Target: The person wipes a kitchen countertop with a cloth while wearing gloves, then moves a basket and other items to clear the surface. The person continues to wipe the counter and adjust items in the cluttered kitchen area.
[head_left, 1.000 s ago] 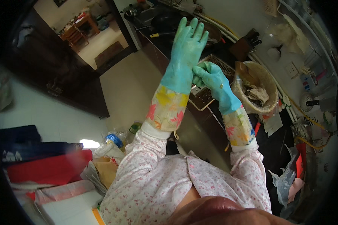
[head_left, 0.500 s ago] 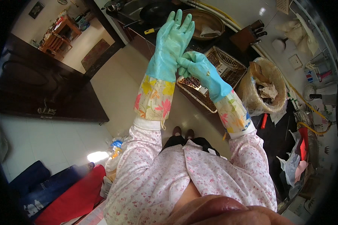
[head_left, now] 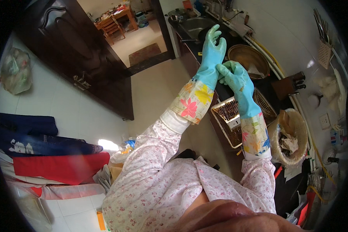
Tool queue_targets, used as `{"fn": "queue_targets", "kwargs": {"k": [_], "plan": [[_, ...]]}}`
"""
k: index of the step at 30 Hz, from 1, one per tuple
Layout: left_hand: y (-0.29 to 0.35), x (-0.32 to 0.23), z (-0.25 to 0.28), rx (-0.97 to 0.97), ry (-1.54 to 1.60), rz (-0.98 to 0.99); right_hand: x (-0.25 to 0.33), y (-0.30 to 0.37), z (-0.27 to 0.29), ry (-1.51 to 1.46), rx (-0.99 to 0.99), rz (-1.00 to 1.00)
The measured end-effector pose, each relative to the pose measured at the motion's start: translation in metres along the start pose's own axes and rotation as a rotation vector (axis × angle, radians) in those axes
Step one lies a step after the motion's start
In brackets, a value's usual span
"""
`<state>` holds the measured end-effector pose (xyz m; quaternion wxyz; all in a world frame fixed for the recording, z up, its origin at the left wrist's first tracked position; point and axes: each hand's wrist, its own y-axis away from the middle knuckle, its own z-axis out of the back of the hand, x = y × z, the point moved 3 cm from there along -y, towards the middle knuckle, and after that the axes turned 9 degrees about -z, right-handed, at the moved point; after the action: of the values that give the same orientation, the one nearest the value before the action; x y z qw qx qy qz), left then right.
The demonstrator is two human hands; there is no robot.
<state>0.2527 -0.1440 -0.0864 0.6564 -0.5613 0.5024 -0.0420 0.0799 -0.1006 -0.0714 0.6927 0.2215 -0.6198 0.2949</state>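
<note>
Both hands wear turquoise rubber gloves with long flower-patterned cuffs. My left hand (head_left: 212, 52) is raised with its fingers stretched upward and its thumb apart, holding nothing. At the left wrist, my right hand (head_left: 235, 74) has its fingers bent and pinches the rubber of the left glove (head_left: 208, 73) near the heel of the palm. The flowered cuff (head_left: 193, 101) of that glove reaches over my left sleeve end. Below my right hand is a pale wire dish rack (head_left: 219, 106) with a brown, stained inside, partly covered by my right forearm.
Along the dark counter are a sink (head_left: 195, 25), a wide brown pan (head_left: 249, 56), a knife block (head_left: 284, 87) and a plastic-lined basket (head_left: 303, 133). A dark door (head_left: 75, 50) stands ajar at left. Red and blue cloths (head_left: 62, 168) hang at lower left.
The view has turned toward the right, and both hands now appear further right in it. My left hand has rotated, its fingers now more bent. The right hand keeps its pinch at the left wrist.
</note>
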Motion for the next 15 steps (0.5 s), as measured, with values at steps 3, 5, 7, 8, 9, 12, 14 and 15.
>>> {"fn": "queue_targets", "kwargs": {"k": [3, 5, 7, 8, 9, 12, 14, 15], "plan": [[-0.006, 0.012, 0.008, 0.017, 0.069, 0.044, 0.000, -0.011, -0.009, -0.110, 0.030, 0.003], [-0.010, 0.017, 0.014, 0.027, 0.166, 0.116, 0.002, -0.024, -0.012, -0.043, 0.068, 0.014], [-0.022, 0.021, 0.020, 0.038, 0.235, 0.166, 0.007, -0.038, -0.017, -0.028, 0.101, 0.025], [-0.026, 0.024, 0.026, 0.043, 0.269, 0.200, 0.014, -0.043, -0.022, -0.043, 0.132, 0.049], [-0.027, 0.029, 0.031, 0.043, 0.291, 0.150, 0.022, -0.044, -0.025, -0.055, 0.153, 0.057], [-0.045, 0.041, 0.050, 0.091, 0.246, -0.014, 0.028, -0.067, -0.046, -0.030, 0.182, 0.115], [-0.056, 0.047, 0.069, 0.106, 0.334, 0.117, 0.037, -0.081, -0.063, 0.215, 0.130, 0.174], [-0.065, 0.045, 0.087, 0.149, 0.306, 0.106, 0.041, -0.088, -0.077, 0.177, 0.160, 0.208]]}}
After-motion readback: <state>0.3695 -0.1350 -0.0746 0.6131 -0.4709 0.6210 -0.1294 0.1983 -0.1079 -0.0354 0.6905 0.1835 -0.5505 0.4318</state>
